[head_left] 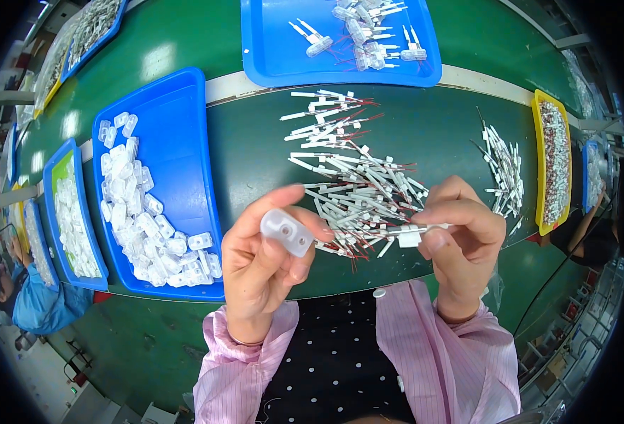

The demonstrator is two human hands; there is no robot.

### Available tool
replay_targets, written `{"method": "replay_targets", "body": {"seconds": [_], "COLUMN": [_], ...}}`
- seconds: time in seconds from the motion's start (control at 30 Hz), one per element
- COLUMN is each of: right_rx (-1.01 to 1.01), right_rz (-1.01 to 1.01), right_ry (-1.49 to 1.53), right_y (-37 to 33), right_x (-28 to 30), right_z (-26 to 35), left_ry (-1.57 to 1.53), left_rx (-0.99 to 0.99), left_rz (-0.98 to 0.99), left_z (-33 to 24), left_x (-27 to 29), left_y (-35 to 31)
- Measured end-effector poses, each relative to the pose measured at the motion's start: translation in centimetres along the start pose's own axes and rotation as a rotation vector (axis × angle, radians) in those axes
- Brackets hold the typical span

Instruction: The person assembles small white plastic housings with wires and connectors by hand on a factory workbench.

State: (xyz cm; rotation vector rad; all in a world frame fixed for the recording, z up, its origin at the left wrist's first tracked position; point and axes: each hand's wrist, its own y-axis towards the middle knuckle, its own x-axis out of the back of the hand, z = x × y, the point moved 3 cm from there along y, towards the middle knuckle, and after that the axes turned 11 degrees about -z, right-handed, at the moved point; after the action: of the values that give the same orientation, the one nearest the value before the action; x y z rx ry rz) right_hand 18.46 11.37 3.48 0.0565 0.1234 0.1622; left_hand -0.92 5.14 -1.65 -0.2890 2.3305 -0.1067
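My left hand (252, 272) pinches a small translucent white plastic housing (283, 233) with two round holes, held up between thumb and fingers. In my right hand (464, 244), thumb and fingers close on a slim white wired part (409, 239) with a small white block on it. Both hands are raised over the near edge of the green table, apart from each other. Between and beyond them lies a loose pile of white wired sticks (358, 173) with thin red leads. My right fingers cover part of what they hold.
At left, a blue tray (177, 134) holds many translucent housings. Another blue tray (276, 53) at the far side holds housings with wired sticks fitted. A second stick pile (504, 173) lies at right, near a yellow tray (540, 162). A person in blue (51, 300) is at far left.
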Motion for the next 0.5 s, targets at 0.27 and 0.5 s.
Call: {"method": "replay_targets", "body": {"seconds": [0.27, 0.5], "right_rx": [0.000, 0.106], "right_rz": [0.037, 0.074], "right_ry": [0.043, 0.002], "right_y": [-0.1, -0.3], "right_x": [-0.1, -0.2], "right_z": [0.1, 0.5], "left_ry": [-0.194, -0.079], "left_rx": [0.035, 0.003], "left_rz": [-0.023, 0.037], "left_z": [0.1, -0.7], "left_x": [-1.5, -1.6], "left_y": [-0.5, -1.2]}}
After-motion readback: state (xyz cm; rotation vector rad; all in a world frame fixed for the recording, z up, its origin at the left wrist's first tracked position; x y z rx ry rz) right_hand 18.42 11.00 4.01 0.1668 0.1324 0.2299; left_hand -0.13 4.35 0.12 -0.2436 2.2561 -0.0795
